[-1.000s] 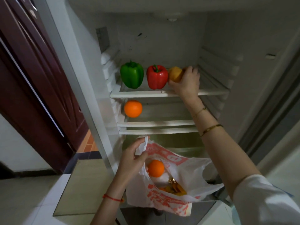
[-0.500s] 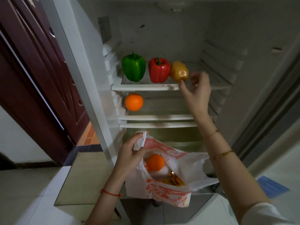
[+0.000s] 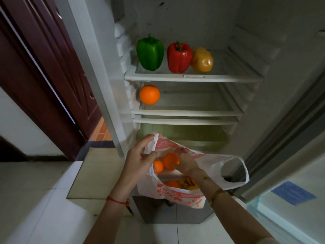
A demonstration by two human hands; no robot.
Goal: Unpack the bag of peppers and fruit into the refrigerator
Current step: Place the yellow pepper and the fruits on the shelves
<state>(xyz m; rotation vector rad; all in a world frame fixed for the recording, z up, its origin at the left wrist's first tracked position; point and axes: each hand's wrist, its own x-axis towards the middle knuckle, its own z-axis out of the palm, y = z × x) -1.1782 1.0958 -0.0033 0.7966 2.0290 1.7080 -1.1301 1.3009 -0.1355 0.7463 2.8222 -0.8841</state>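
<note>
Peppers stand in a row on the refrigerator's top shelf: a green pepper at the left, a red pepper in the middle, and a yellow pepper touching the red one's right side. On the shelf below, a single orange sits at the far left. Under it lies a third shelf.

Below the shelves, in front of the open refrigerator, hangs a white plastic bag with red-orange printing; the writing is too crumpled and blurred to read. The left hand pinches the bag's near handle between thumb and fingers, holding its mouth open. The right hand reaches inside the bag, its fingers curled round an orange fruit. Beside it, lower left, sits a smaller orange fruit. Deeper in the bag are another orange piece and some yellow items which I cannot identify. The bag's far handle loops out loose to the right.

A blue label lies on the pale surface at the lower right, its text unreadable. A dark red door stands to the left.
</note>
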